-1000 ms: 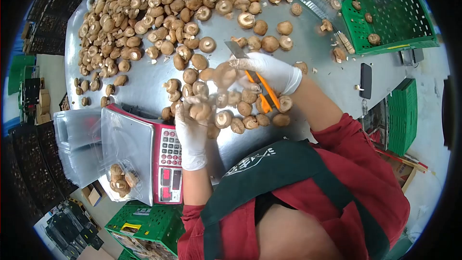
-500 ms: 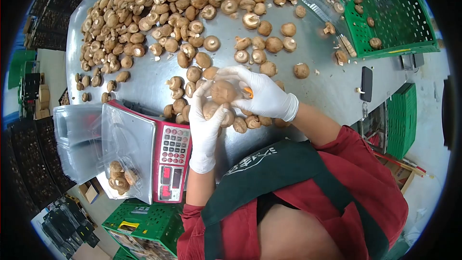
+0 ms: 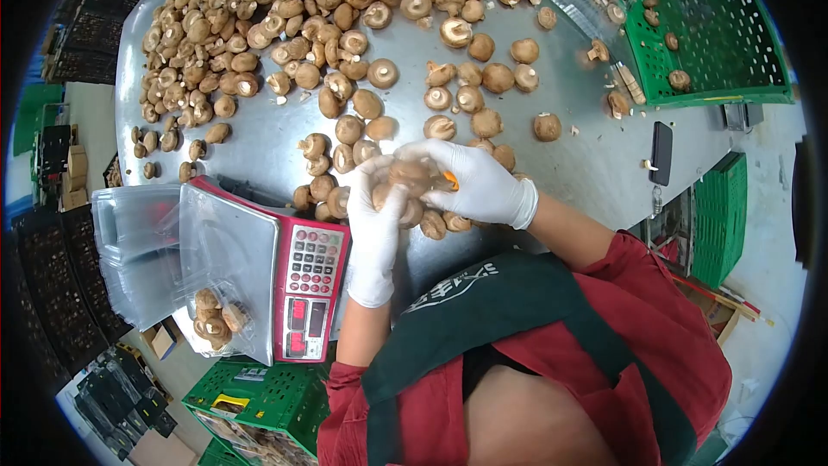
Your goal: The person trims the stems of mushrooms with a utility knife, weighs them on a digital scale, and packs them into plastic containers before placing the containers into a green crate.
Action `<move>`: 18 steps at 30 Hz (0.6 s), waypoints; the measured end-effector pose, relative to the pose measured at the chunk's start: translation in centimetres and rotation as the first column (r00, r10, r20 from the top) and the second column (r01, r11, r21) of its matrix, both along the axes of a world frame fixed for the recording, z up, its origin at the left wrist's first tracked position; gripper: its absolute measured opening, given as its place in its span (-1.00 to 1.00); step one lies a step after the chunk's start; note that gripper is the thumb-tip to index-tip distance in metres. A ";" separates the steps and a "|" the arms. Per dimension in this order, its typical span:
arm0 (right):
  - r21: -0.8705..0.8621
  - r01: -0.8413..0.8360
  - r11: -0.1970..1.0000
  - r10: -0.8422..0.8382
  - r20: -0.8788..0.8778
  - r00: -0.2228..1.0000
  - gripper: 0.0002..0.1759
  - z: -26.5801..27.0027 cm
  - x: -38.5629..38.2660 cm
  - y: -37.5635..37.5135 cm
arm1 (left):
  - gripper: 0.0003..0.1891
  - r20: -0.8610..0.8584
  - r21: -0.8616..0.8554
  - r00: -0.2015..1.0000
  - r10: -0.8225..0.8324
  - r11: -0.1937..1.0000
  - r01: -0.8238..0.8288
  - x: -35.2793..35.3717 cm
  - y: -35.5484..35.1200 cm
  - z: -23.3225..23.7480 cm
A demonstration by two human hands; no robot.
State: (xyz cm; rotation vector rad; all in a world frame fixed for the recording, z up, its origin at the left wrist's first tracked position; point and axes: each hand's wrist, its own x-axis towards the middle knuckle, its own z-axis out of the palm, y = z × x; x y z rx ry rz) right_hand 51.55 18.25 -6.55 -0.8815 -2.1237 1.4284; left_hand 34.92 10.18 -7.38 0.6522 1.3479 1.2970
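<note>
- Our white-gloved left hand grips a round brown mushroom at the frame's centre, over the grey metal table.
- Our right hand, also gloved, is clenched on an orange knife handle, its fingers touching that mushroom.
- A red digital scale sits lower left.
- A green plastic crate sits upper right.

Left hand rose to join right hand on mushroom.
</note>
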 end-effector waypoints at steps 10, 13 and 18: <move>-0.051 -0.009 0.999 0.007 -0.038 0.999 -0.48 0.6 0.6 1.3 | -0.32 0.282 0.133 0.958 -0.042 0.991 0.004 -0.1 -0.4 -1.0; 0.114 -0.012 0.993 0.026 -0.119 0.993 -0.63 0.7 0.7 1.8 | -0.32 0.248 0.126 0.967 -0.064 0.991 0.034 -0.5 -0.6 -0.7; 0.188 -0.084 0.979 0.087 -0.006 0.996 -0.67 2.1 0.9 2.0 | -0.35 0.134 0.085 0.982 -0.131 0.989 0.120 -1.0 -0.7 0.4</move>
